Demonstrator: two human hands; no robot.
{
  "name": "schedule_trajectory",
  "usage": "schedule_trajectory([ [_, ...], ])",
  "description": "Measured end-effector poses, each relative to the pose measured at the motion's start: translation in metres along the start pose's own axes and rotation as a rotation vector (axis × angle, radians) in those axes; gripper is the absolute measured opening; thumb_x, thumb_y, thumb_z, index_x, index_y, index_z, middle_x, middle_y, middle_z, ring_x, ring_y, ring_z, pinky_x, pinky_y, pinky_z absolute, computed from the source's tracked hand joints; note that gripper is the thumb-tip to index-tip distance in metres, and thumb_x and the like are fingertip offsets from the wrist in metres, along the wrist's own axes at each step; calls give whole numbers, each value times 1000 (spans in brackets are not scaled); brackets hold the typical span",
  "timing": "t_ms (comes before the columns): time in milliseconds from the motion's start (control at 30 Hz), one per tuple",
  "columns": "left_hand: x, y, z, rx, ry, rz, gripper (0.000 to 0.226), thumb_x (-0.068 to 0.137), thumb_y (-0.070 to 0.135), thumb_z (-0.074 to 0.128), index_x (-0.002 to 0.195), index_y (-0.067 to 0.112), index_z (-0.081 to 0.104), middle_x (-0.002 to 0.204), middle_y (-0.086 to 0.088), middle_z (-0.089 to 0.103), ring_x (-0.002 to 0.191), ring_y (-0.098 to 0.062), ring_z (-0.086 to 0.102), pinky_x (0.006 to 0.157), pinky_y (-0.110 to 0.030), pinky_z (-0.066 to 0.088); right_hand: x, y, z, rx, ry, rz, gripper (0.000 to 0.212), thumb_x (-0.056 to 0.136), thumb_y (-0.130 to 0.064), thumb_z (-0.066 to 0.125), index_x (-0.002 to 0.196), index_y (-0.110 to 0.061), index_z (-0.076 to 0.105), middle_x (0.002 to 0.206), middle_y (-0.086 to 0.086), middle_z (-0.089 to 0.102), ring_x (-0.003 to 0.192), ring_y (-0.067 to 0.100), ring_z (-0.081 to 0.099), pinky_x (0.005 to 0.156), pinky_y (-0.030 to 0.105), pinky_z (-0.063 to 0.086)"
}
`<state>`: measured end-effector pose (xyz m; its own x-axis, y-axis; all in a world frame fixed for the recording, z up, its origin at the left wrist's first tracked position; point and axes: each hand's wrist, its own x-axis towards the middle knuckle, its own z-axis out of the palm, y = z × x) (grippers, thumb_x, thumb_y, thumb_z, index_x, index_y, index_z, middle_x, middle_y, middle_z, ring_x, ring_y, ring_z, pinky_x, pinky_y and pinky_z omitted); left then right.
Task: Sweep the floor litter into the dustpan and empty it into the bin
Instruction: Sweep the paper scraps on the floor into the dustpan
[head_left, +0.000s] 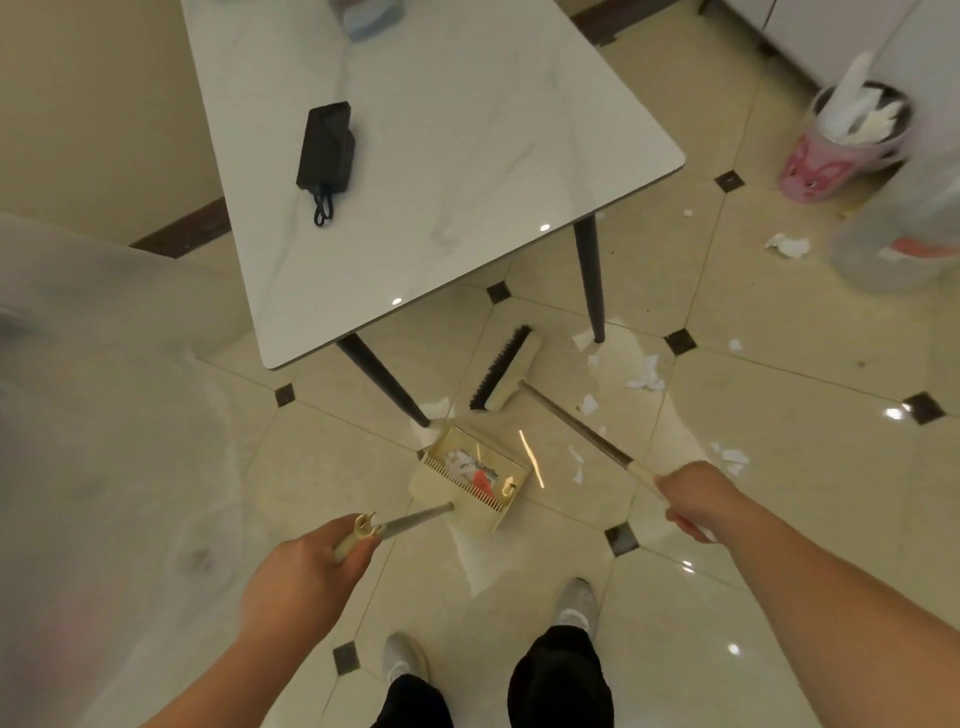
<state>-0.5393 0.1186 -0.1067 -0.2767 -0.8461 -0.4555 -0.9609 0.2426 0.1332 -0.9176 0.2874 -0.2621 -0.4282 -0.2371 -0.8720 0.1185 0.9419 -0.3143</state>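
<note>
My left hand (306, 566) grips the long handle of a cream dustpan (470, 480) that rests on the tiled floor in front of my feet. White scraps and a red piece lie inside the pan. My right hand (696, 499) holds the broom handle; the broom head (506, 371) with black bristles sits on the floor under the table, just beyond the dustpan. White paper litter (647, 374) is scattered on the tiles to the right of the broom. A pink bin (826, 166) stuffed with white paper stands at the far right.
A white marble-look table (441, 156) on dark tapered legs (589, 280) stands ahead, with a black pouch (327, 150) on it. A translucent container (893, 234) blurs beside the bin. More scraps (789, 245) lie near it. A plastic-covered shape fills the left.
</note>
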Motion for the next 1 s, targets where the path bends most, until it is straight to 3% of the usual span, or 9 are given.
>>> schedule_trajectory([
  [67, 1, 7, -3, -5, -1, 42, 28, 94, 63, 48, 98, 43, 68, 59, 4, 64, 55, -10, 60, 48, -29, 49, -22, 41, -35, -6, 29, 82, 19, 97, -19, 60, 81, -9, 59, 67, 11, 60, 54, 24, 56, 55, 30, 50],
  [200, 4, 19, -9, 2, -19, 120, 30, 95, 62, 48, 106, 42, 68, 62, 6, 64, 58, -8, 61, 48, -28, 46, -78, 118, -92, 25, 165, 208, 22, 97, -13, 61, 76, -5, 57, 60, 12, 56, 47, 22, 50, 38, 19, 42],
  [300, 8, 31, -13, 14, -25, 192, 30, 97, 58, 49, 108, 40, 69, 62, 6, 64, 59, -9, 60, 51, -30, 50, -115, 157, -113, 64, 201, 283, 28, 97, -17, 60, 82, 6, 62, 61, 25, 67, 48, 25, 51, 47, 25, 38],
  [367, 12, 40, -15, 23, -16, 237, 34, 96, 61, 47, 108, 39, 71, 63, 7, 64, 59, -10, 60, 52, -31, 51, -139, 167, -121, 127, 188, 305, 33, 97, -20, 59, 83, 9, 63, 57, 22, 67, 41, 22, 47, 46, 22, 33],
  [533, 23, 58, -23, 43, -8, 370, 62, 80, 79, 27, 100, 39, 70, 61, 6, 63, 57, -9, 59, 46, -28, 43, -174, 166, -107, 117, 196, 194, 28, 98, -16, 55, 93, 9, 66, 69, 23, 67, 38, 21, 43, 41, 22, 30],
  [700, 48, 45, -33, 93, -8, 441, 48, 88, 75, 36, 104, 44, 69, 57, 8, 61, 54, -8, 59, 48, -29, 49, -155, 126, -72, 25, 169, 146, 27, 96, -20, 53, 92, 2, 68, 75, 19, 71, 36, 21, 46, 42, 22, 35],
  [867, 81, 17, -50, 150, -70, 513, 57, 73, 89, 17, 78, 48, 56, 57, 8, 61, 54, -8, 58, 46, -27, 43, -138, 89, -39, -109, 187, 268, 19, 89, -15, 54, 80, -3, 67, 79, 21, 73, 41, 21, 50, 43, 19, 37],
  [1000, 115, -29, -57, 178, -52, 484, 53, 86, 81, 30, 107, 51, 67, 62, 11, 63, 59, -10, 60, 52, -29, 52, -151, 52, -38, -192, 205, 295, 25, 96, -18, 55, 85, 0, 67, 64, 11, 64, 41, 20, 53, 39, 17, 37],
])
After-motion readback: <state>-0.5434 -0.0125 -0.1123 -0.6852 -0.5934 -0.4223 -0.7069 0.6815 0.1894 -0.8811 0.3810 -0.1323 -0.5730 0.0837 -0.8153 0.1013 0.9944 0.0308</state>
